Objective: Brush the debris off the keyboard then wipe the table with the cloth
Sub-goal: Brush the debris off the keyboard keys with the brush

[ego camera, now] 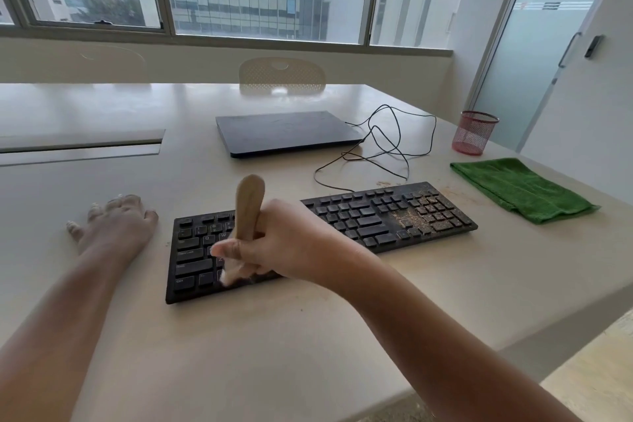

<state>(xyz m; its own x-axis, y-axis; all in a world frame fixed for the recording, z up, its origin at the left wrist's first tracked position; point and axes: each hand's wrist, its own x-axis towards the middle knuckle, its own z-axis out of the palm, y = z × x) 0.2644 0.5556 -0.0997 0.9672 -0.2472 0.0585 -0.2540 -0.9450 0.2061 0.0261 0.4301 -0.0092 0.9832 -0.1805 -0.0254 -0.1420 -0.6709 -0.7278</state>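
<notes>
Two forearms enter from 6 o'clock. Right hand (274, 243) curled round a wooden brush (248, 207), handle upright, pale bristles down on the keys at the left end of the keyboard (359, 223); bristle tip blurred, exact contact uncertain. Left hand (116, 219) lies flat on the table (239, 336) just beside the keyboard's left edge, at 9 o'clock from it, fingers spread and straight, holding nothing.

Keyboard sits at centre, angled, right end farther away. Brown debris (416, 214) is thick on the number pad and the keys beside it; left keys look mostly free of it. Some crumbs also on the table at 3 o'clock of the number pad.

Judgement: brushing step in hand, early, since the worst patch is untouched. To do it well: short strokes along the key rows toward one edge, bristles worked into the gaps, left hand shifted to pin the frame so it does not slide; push crumbs to one side for the wipe.

Green cloth (520, 188) folded at 3 o'clock, well apart from both hands. Cable (394, 147) loops beyond at 1 o'clock. Closed laptop (287, 132) at 12 o'clock, red mesh cup (474, 132) at 2 o'clock
</notes>
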